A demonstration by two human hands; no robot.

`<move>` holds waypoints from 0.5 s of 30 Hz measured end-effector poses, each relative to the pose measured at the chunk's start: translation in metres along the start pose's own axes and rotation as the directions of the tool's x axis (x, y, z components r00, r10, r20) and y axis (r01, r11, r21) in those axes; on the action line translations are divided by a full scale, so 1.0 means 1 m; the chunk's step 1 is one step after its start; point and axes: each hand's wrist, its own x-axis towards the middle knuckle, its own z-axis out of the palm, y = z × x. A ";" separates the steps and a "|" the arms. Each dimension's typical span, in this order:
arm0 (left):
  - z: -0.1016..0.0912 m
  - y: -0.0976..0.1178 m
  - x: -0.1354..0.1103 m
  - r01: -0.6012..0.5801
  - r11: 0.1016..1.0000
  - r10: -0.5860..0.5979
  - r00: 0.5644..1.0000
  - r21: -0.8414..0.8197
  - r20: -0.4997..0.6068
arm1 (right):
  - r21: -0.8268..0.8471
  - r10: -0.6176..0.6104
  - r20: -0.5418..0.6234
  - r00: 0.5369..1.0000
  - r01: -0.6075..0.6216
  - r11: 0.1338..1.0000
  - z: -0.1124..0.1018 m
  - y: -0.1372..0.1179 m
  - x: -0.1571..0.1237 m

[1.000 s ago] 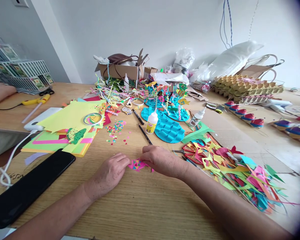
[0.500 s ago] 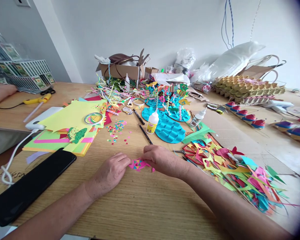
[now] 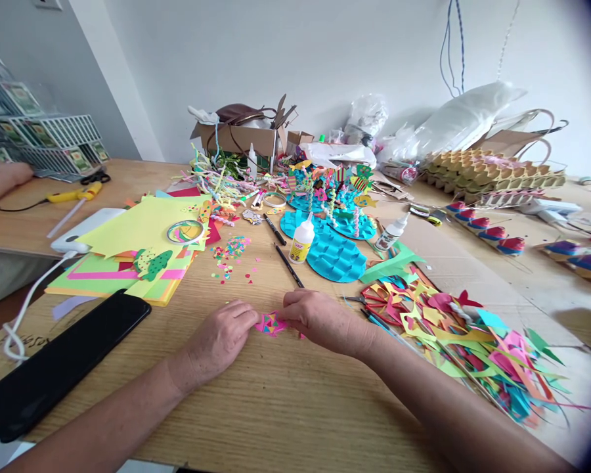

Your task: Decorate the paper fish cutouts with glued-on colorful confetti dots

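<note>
A small pink paper cutout (image 3: 270,324), dotted with little coloured triangles, lies low over the wooden table between my two hands. The fingertips of my left hand (image 3: 229,332) are closed on its left end. At the other end, my right hand (image 3: 320,320) has its fingers pinched together on the cutout, hiding that part. Beyond my hands lie a black pencil (image 3: 289,265) and a glue bottle (image 3: 302,242) standing upright. Paper confetti (image 3: 231,248) is scattered on the table. A blue paper-covered disc (image 3: 335,256) rests behind the bottle.
Paper scraps (image 3: 473,335) and scissors (image 3: 357,299) lie to the right. On the left are stacked coloured sheets (image 3: 113,286), a black phone (image 3: 69,364) and a white cable (image 3: 34,289). Another person's hand (image 3: 12,174) is at the far left. Egg trays (image 3: 492,174) stand back right.
The view has shifted very slightly. Both hands stay at the pink cutout, with the right fingers a little changed in position at its right end.
</note>
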 end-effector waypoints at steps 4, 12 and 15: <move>0.001 -0.001 0.000 -0.011 1.000 0.011 1.000 0.011 -0.001 | 0.022 0.001 -0.041 0.999 0.000 1.000 0.002 0.002 0.000; 0.002 -0.002 0.001 -0.005 1.000 0.006 1.000 -0.024 0.011 | 0.009 0.016 -0.037 0.999 -0.016 1.000 0.003 -0.001 -0.002; 0.001 -0.001 0.000 0.000 1.000 0.000 1.000 -0.026 0.015 | 0.005 0.014 -0.036 0.999 -0.014 1.000 0.004 -0.001 -0.003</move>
